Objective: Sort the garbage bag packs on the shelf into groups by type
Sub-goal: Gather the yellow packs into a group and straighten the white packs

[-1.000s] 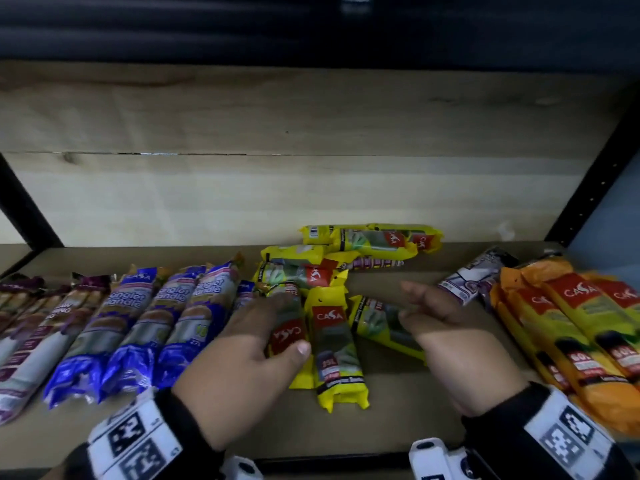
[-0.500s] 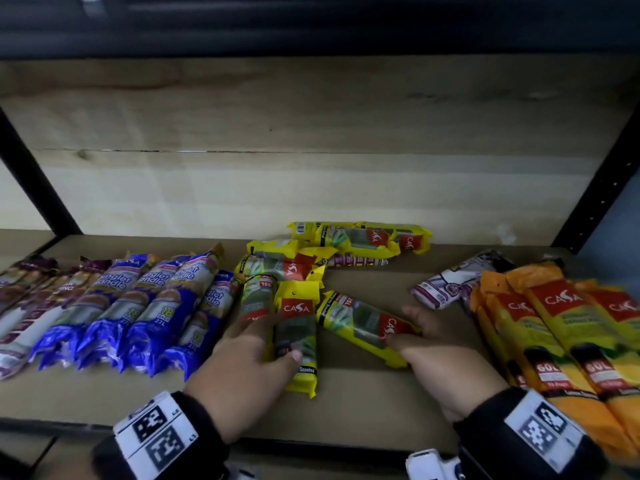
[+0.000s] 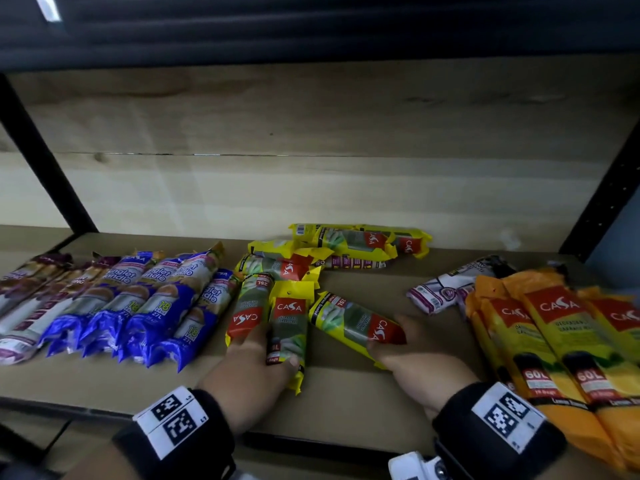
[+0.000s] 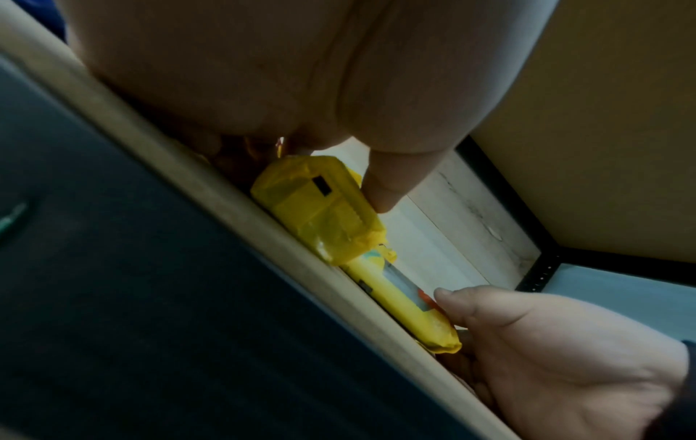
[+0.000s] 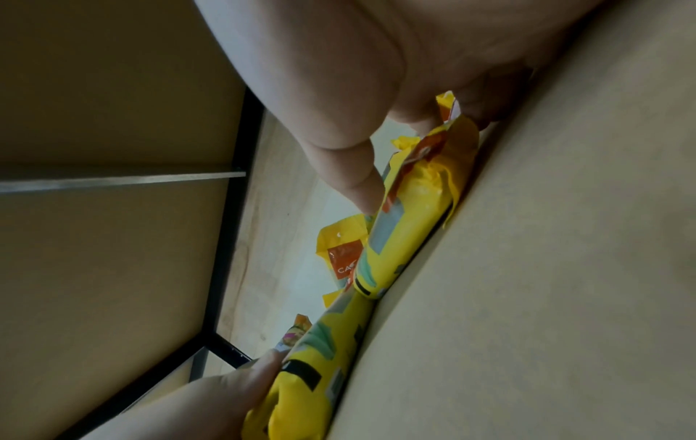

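Observation:
Several yellow Casa packs lie mid-shelf. My left hand [image 3: 273, 348] holds an upright yellow pack [image 3: 289, 323] at its near end, thumb on its right side, fingers across its left neighbour [image 3: 247, 306]. In the left wrist view the thumb [image 4: 380, 190] presses that yellow pack [image 4: 320, 202]. My right hand [image 3: 391, 336] grips the red end of a slanted yellow pack [image 3: 346, 322], which lies flat on the shelf. In the right wrist view its fingers [image 5: 350, 175] curl over this pack [image 5: 410, 208]. More yellow packs [image 3: 353, 240] are heaped behind.
Blue packs [image 3: 149, 306] lie in a row left of the yellow ones, with purple-and-white packs [image 3: 31, 299] further left. Big orange Casa packs [image 3: 554, 344] fill the right end, and a white-purple pack [image 3: 446, 285] sits beside them. Black uprights [image 3: 602, 188] frame the wooden shelf [image 3: 346, 403].
My right hand has come down and closed on the red end of the slanted yellow pack. My left hand has slid back to the near ends of its two packs.

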